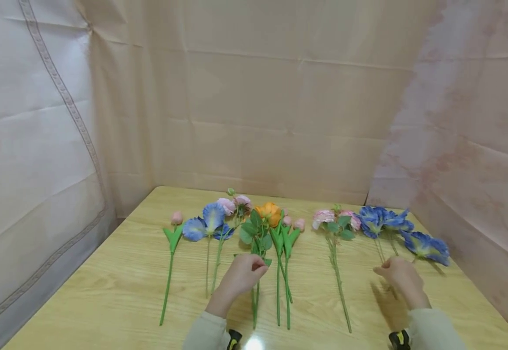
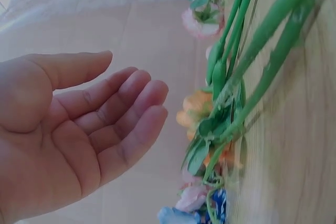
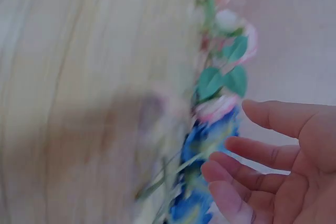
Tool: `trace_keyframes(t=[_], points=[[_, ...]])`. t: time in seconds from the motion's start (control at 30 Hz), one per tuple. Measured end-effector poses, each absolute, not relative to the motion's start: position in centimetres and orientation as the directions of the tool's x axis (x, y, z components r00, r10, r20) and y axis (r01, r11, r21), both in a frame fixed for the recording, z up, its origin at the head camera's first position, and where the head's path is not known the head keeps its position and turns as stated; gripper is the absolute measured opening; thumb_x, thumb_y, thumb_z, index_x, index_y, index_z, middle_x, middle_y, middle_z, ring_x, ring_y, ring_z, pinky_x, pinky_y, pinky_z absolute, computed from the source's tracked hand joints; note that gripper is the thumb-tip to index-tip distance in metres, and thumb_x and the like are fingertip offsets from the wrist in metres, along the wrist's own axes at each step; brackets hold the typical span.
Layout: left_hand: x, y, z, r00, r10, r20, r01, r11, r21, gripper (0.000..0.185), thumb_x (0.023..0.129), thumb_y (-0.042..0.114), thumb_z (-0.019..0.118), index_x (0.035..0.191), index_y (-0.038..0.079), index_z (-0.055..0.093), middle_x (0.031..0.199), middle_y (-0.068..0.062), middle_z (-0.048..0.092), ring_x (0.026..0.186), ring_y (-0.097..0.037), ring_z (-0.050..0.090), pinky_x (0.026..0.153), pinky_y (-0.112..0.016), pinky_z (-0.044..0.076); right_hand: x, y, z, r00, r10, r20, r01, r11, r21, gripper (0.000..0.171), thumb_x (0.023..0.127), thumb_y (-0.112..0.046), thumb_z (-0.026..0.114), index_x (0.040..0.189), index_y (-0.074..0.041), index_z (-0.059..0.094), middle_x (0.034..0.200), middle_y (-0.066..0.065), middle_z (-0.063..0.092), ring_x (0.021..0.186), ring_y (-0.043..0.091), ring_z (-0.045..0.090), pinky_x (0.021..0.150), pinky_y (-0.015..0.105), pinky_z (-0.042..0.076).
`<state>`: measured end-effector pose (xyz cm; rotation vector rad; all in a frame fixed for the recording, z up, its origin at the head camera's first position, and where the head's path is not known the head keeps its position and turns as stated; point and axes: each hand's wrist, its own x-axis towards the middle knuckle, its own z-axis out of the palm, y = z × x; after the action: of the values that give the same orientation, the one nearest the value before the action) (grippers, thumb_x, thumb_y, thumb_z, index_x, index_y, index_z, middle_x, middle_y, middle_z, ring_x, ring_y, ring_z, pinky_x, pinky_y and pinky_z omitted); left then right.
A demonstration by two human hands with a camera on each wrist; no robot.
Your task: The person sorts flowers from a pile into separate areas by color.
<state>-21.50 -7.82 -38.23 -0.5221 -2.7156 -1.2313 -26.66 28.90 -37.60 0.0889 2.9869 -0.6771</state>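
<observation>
My left hand [image 1: 244, 272] hovers over the stems of the orange flower [image 1: 269, 214] and its green leaves; in the left wrist view its fingers are loosely bent with nothing between them. The right hand [image 1: 401, 278] hangs above the stems of the blue flowers [image 1: 382, 221] on the right, its fingers relaxed and holding nothing in the right wrist view. Between the hands lie a pink rose stem [image 1: 338, 272] with pink blooms and, nearer the left hand, pink tulips [image 1: 288, 238] with green stems.
On the left of the wooden table [image 1: 118, 277] lie a single pink tulip [image 1: 172, 257], a blue flower [image 1: 210, 221] and pale pink blooms [image 1: 228, 206]. Another blue flower [image 1: 426, 247] lies near the right edge. Beige cloth [image 1: 271, 97] hangs behind the table.
</observation>
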Motion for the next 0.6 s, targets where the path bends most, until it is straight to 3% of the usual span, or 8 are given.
trace_keyframes(t=[0.07,0.13,0.27,0.6], points=[[-21.7,-8.2,-38.3,-0.931,0.244,0.27,0.364,0.636,0.681,0.011,0.086,0.01,0.059,0.085,0.001,0.065,0.074,0.0,0.059,0.066,-0.011,0.052,0.057,-0.023,0.043,-26.5,28.3,-37.4,-0.997,0.005,-0.073,0.037,0.9,-0.435,0.039,0.083,-0.03,0.06,0.095,0.007,0.06,0.092,0.023,0.058,0.071,0.029,0.054,0.054,0.039,0.044],[-21.9,-8.8,-38.4,-0.93,0.212,0.301,0.362,0.671,0.647,0.01,0.085,0.008,0.059,0.084,0.001,0.066,0.073,-0.001,0.059,0.065,-0.011,0.052,0.057,-0.024,0.043,-26.3,27.6,-37.3,-0.998,-0.029,-0.062,0.002,0.891,-0.455,0.043,0.084,-0.029,0.06,0.099,0.01,0.058,0.092,0.024,0.059,0.073,0.031,0.056,0.055,0.041,0.047],[-22.3,-10.5,-38.4,-0.935,0.117,0.336,0.307,0.743,0.595,0.009,0.083,0.007,0.059,0.083,0.0,0.066,0.074,-0.004,0.061,0.066,-0.016,0.055,0.058,-0.029,0.045,-25.8,26.5,-37.4,-0.995,-0.07,-0.067,-0.025,0.853,-0.521,0.042,0.084,-0.027,0.06,0.098,0.012,0.057,0.082,0.016,0.061,0.062,0.021,0.057,0.05,0.035,0.048],[-22.2,-16.4,-38.1,-0.923,-0.175,0.343,0.044,0.837,0.546,0.011,0.081,0.007,0.06,0.082,-0.004,0.064,0.078,-0.015,0.063,0.07,-0.031,0.059,0.06,-0.041,0.047,-24.9,24.6,-37.9,-0.99,-0.102,-0.102,-0.023,0.809,-0.587,0.034,0.083,-0.025,0.062,0.096,0.007,0.06,0.073,0.007,0.059,0.056,0.018,0.055,0.047,0.033,0.047]])
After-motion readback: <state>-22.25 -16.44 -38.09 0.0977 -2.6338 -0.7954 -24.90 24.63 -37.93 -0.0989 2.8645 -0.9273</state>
